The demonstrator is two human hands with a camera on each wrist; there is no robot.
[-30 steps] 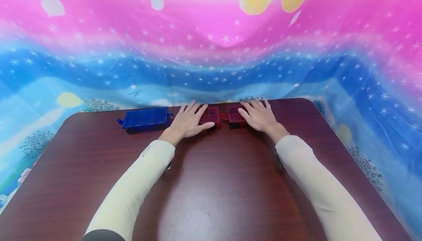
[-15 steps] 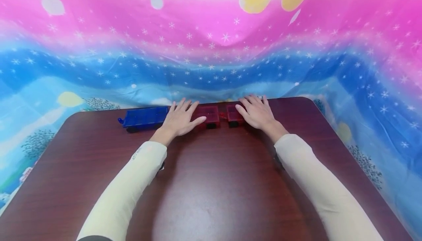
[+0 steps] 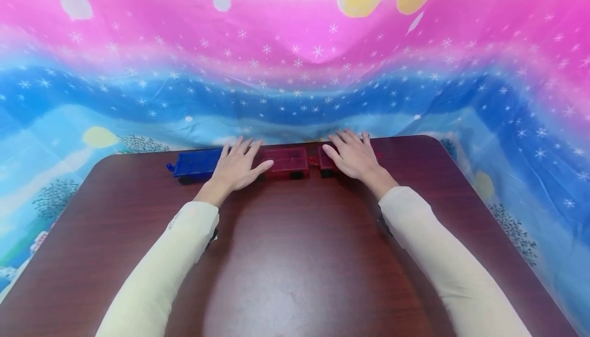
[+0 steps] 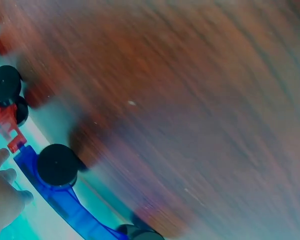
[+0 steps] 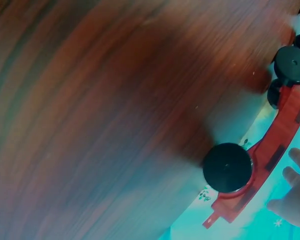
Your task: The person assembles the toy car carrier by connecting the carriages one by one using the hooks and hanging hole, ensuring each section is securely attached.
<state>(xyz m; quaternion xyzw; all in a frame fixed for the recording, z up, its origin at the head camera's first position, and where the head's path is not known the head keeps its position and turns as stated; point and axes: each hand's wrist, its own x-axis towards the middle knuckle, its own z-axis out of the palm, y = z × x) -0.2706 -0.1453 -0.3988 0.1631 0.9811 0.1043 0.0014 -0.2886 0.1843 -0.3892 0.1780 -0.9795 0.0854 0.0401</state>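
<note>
Three wheeled toy cars stand in a row along the table's far edge: a blue car (image 3: 195,165) at the left, a red car (image 3: 288,162) in the middle and another red car (image 3: 326,160) at the right. My left hand (image 3: 235,165), fingers spread, lies over where blue and middle red cars meet. My right hand (image 3: 355,158) is spread over the right red car and hides most of it. In the left wrist view a red hook meets the end of the blue car (image 4: 65,205). Black wheels show under the red car (image 5: 270,160) in the right wrist view.
The dark wooden table (image 3: 286,255) reaches toward the person, with light reflected on its front part. Behind and beside it hangs a pink and blue cloth (image 3: 295,70) with snowflakes.
My left hand has slid left, off the middle red car and onto the blue car's right end, uncovering more red. My right hand has shifted slightly left. The cars look unmoved.
</note>
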